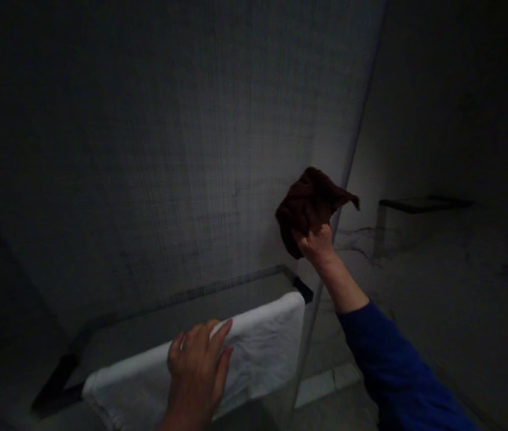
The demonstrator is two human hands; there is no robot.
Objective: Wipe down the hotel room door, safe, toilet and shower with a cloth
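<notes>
My right hand (317,239), at the end of a blue sleeve, presses a bunched dark brown cloth (310,194) against the glass panel (218,149). Its fingers are mostly covered by the cloth, one corner of which sticks out to the right. Lower down, a white towel (267,347) hangs folded over a black towel bar (59,383). My left hand (197,356) lies on the towel's top edge, with its fingers bent over the bar and its thumb to the right.
Fine streaks run down the glass, which also shows a faint reflection of the bar. Right of the panel's upright edge (364,102), a dark shelf or frame (425,205) juts from a veined wall (438,287). The room is dim.
</notes>
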